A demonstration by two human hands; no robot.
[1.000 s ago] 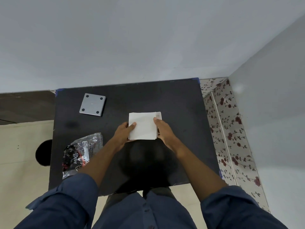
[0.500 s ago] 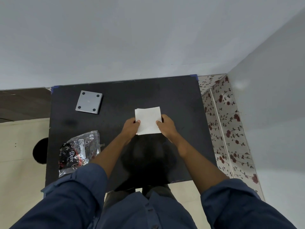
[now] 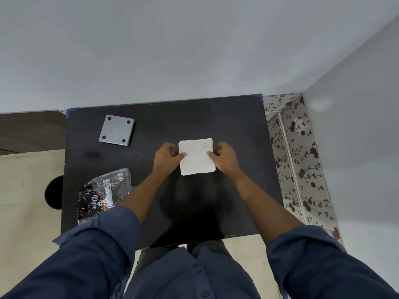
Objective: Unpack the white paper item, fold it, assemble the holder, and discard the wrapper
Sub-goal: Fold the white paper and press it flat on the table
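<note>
A folded white paper stack [image 3: 197, 156] sits over the middle of the black table [image 3: 237, 126], held at both sides. My left hand [image 3: 167, 157] pinches its left edge and my right hand [image 3: 225, 157] pinches its right edge. A grey square holder base [image 3: 116, 133] with dark feet at its corners lies at the back left of the table. The clear and black plastic wrapper [image 3: 103, 197] lies crumpled at the front left, partly hidden by my left sleeve.
The table stands in a corner between grey walls. A floral-patterned strip [image 3: 298, 160] runs along its right side. A black round object [image 3: 54, 193] shows on the pale floor to the left of the table.
Both hands have shifted on the paper, from pressing its near corners to gripping its left and right edges. The paper looks slightly narrower and squarer.
</note>
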